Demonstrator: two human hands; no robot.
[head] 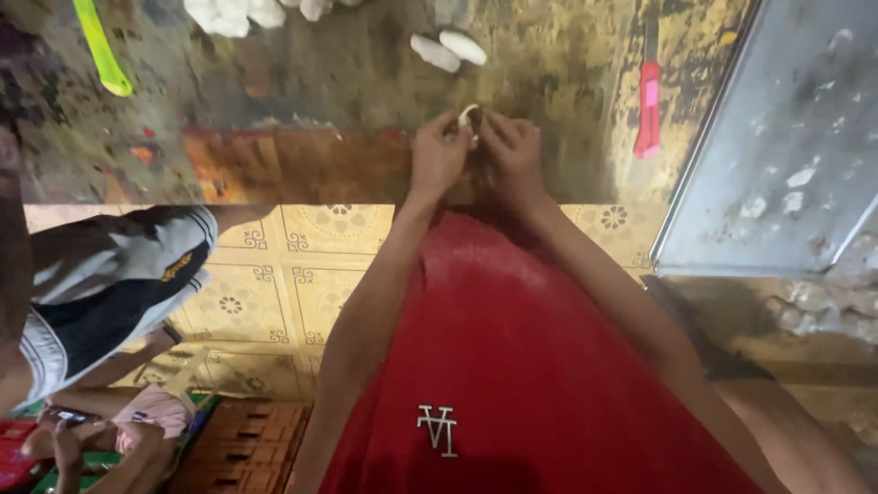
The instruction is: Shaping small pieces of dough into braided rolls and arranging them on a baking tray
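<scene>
Near the upper centre of the frame, the left hand (437, 155) and right hand (514, 151) met over a worn, stained table (320, 82), fingers pinched together on a small pale curved piece (467, 114). Two white oval lumps (448, 49) lay just above; a red utility knife (648, 105) lay to the right.

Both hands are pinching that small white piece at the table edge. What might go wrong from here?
The white piece is held by fingertips of the left hand and right hand near the table edge; a slip could drop it to the tiled floor. The red utility knife lies close by the right hand.
</scene>
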